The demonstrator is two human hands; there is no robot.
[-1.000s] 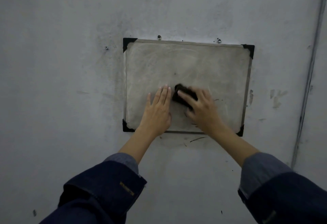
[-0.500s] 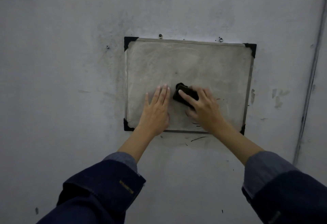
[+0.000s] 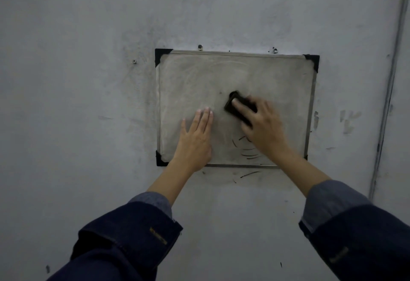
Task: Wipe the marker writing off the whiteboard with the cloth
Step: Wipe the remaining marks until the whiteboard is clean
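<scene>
Hanging on a grey wall (image 3: pixel 77 125), the whiteboard (image 3: pixel 199 76) serves as the landmark; its face is smeared grey and its corners are capped in black. Right of the board's centre, the right hand (image 3: pixel 264 125) presses a dark cloth (image 3: pixel 237 106) flat against the surface, with its fingers laid over the cloth and bent round its edges. Low on the board and left of the cloth, the left hand (image 3: pixel 195 138) lies flat on the surface, fingers straight and close together, holding nothing. Between the two wrists, near the board's lower edge, a few curved marker strokes (image 3: pixel 246 150) show. Just below the board's bottom rail, more dark marks (image 3: pixel 248 174) sit on the wall. Two screws (image 3: pixel 200 47) stand above the board's top rail.
</scene>
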